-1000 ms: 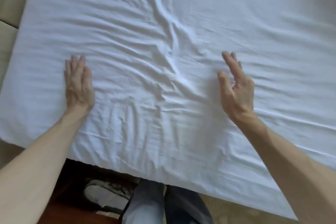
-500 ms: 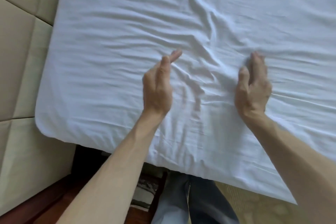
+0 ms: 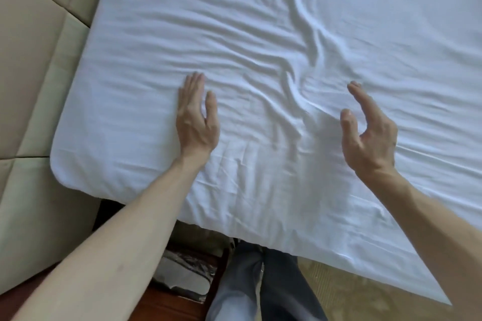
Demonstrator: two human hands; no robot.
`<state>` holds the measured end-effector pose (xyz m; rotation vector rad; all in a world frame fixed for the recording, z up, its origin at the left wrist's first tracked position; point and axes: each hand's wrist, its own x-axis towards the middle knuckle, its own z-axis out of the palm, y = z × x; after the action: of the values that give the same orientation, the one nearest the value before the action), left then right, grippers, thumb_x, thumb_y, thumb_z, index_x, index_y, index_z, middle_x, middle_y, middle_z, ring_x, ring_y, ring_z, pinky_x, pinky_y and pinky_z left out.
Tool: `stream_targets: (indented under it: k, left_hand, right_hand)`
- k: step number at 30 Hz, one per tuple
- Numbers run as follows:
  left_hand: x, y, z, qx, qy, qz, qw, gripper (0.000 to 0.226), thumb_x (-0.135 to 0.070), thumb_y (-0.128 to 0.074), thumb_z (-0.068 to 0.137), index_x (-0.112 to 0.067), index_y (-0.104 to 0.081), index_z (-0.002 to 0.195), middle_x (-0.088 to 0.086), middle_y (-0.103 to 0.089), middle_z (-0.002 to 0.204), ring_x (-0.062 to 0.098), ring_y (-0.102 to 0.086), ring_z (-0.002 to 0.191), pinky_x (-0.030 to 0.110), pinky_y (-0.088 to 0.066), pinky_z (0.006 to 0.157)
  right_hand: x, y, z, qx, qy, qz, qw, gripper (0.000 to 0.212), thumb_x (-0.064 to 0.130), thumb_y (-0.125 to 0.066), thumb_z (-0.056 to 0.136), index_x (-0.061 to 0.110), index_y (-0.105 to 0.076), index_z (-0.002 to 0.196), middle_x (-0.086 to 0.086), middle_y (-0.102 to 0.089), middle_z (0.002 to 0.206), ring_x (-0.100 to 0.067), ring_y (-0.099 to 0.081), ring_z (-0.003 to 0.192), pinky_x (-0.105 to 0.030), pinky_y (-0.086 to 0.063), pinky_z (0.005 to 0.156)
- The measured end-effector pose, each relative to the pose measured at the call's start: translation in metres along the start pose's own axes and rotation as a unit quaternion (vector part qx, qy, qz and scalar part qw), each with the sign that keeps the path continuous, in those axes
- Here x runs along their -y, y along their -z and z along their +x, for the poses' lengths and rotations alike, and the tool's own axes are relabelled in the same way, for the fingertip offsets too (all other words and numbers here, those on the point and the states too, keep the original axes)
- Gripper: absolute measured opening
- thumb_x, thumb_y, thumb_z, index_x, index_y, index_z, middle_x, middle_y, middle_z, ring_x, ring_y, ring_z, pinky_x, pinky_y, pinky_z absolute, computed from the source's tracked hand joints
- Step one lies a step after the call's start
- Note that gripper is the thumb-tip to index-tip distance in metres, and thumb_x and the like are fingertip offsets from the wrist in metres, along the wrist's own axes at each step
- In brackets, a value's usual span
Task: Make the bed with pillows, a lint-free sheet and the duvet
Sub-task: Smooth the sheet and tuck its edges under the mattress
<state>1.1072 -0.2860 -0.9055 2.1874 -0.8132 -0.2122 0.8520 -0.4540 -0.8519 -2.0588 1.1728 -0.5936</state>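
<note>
Sheet [image 3: 260, 34], white and thin, spread across the bed from the rounded corner by the beige padded panel [image 3: 39, 60] out to the right, near edge hanging in front of the jeans-clad legs [image 3: 260, 281]. Heavily rumpled: a twisting ridge of creases [image 3: 313, 41] down the middle, finer lines fanning off to both sides.

Left hand [image 3: 195, 122] flat on the cloth, palm down, fingers straight and together, gripping nothing. Right hand [image 3: 370, 135] tilted on edge to the right of the ridge, fingers extended, thumb apart, nothing in it. Hard to say whether touching or just clear of the cloth.

Reads as smoothing, early in the job: no pillows, no duvet in shot.

Judging by those folds: light, soft, limp, quick to bunch under a push and likely to slide over the mattress. Best handled with flat palms sweeping outward from the ridge. Or pinched along the near hem, especially at the loose pointed corner [image 3: 430, 292] low on the right, and drawn taut. Risk: shoving one crease flat only to raise another.

Containers: none identifiable. Only a grey-and-black item [image 3: 182, 276] on the floor by the feet, too murky to call a bag or a shoe, contents unseen.
</note>
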Motion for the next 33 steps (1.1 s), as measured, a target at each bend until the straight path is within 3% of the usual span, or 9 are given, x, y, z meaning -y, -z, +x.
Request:
stream_targets:
  k: [4,7,13,15,18,21,25,28,33]
  left_hand:
    - [-0.081,-0.067,-0.046,0.078,-0.064,-0.047,0.994,0.057,-0.033,-0.036,0.105,0.005,-0.052,0.144,0.018,-0.049,0.153,0.027,-0.039,0.148,0.048,-0.028,0.123]
    - [-0.127,-0.091,-0.077,0.131,-0.078,-0.101,0.983,0.058,-0.034,-0.037,0.105,0.005,-0.048,0.147,0.018,-0.044,0.156,0.026,-0.033,0.152,0.049,-0.028,0.123]
    - [-0.119,-0.031,-0.069,-0.018,-0.012,-0.156,0.988,0.048,-0.028,-0.035,0.109,-0.003,-0.050,0.146,0.011,-0.043,0.157,0.019,-0.034,0.151,0.039,-0.030,0.123]
    - [-0.095,0.001,-0.064,-0.059,0.033,-0.132,0.989,0.049,-0.032,-0.034,0.109,-0.006,-0.053,0.146,0.009,-0.043,0.158,0.014,-0.033,0.151,0.027,-0.028,0.122]
    - [-0.059,0.024,-0.076,-0.042,0.116,-0.046,0.991,0.059,-0.048,-0.032,0.107,-0.012,-0.048,0.151,0.003,-0.032,0.165,0.007,-0.023,0.154,0.017,-0.020,0.121]
    - [-0.041,0.016,-0.101,-0.019,0.170,0.040,0.984,0.068,-0.054,-0.030,0.103,-0.013,-0.038,0.157,0.002,-0.022,0.169,0.009,-0.013,0.156,0.030,-0.013,0.128]
    - [-0.064,-0.038,-0.115,-0.069,0.161,0.031,0.984,0.069,-0.053,-0.031,0.103,-0.009,-0.042,0.155,0.006,-0.030,0.166,0.014,-0.020,0.155,0.038,-0.018,0.127]
    - [-0.113,-0.089,-0.128,-0.033,0.107,-0.010,0.994,0.062,-0.046,-0.032,0.106,-0.005,-0.046,0.151,0.008,-0.039,0.161,0.016,-0.028,0.153,0.039,-0.022,0.126]
    - [-0.185,-0.153,-0.146,0.034,0.047,-0.083,0.995,0.064,-0.044,-0.032,0.104,-0.001,-0.049,0.148,0.013,-0.044,0.158,0.021,-0.033,0.151,0.043,-0.026,0.124]
  right_hand:
    - [-0.028,0.037,-0.021,-0.004,-0.036,-0.054,0.998,0.053,0.034,-0.046,0.096,0.015,-0.055,0.145,0.000,-0.053,0.150,-0.015,-0.047,0.142,-0.042,-0.047,0.108]
    - [-0.045,0.058,-0.034,-0.042,-0.087,-0.061,0.993,0.055,0.034,-0.043,0.096,0.016,-0.054,0.146,0.001,-0.051,0.152,-0.013,-0.042,0.144,-0.034,-0.037,0.116]
    - [-0.075,0.051,-0.048,-0.175,-0.295,-0.059,0.938,0.071,0.041,-0.033,0.094,0.005,-0.036,0.156,-0.011,-0.035,0.163,-0.025,-0.025,0.154,-0.038,-0.016,0.126]
    - [-0.061,0.026,-0.046,-0.146,-0.268,-0.019,0.952,0.075,0.044,-0.034,0.094,0.002,-0.034,0.156,-0.013,-0.029,0.165,-0.024,-0.017,0.156,-0.036,-0.009,0.128]
    - [-0.027,-0.003,-0.045,0.000,-0.106,0.065,0.992,0.072,0.045,-0.044,0.095,0.002,-0.042,0.152,-0.012,-0.038,0.161,-0.022,-0.026,0.153,-0.037,-0.016,0.127]
    - [-0.007,-0.001,-0.051,0.134,-0.001,0.108,0.985,0.064,0.038,-0.053,0.097,0.007,-0.044,0.152,-0.006,-0.038,0.161,-0.016,-0.028,0.153,-0.036,-0.022,0.125]
    - [-0.052,0.054,-0.054,0.040,0.004,0.100,0.994,0.056,0.030,-0.054,0.097,0.002,-0.050,0.146,-0.010,-0.046,0.156,-0.021,-0.034,0.151,-0.046,-0.031,0.121]
    - [-0.117,0.115,-0.063,-0.012,-0.007,0.012,1.000,0.054,0.029,-0.050,0.098,0.000,-0.052,0.144,-0.013,-0.048,0.154,-0.024,-0.035,0.150,-0.048,-0.029,0.122]
    - [-0.201,0.205,-0.082,-0.134,-0.145,-0.090,0.976,0.059,0.037,-0.043,0.097,0.005,-0.049,0.147,-0.010,-0.045,0.157,-0.021,-0.029,0.152,-0.040,-0.021,0.125]
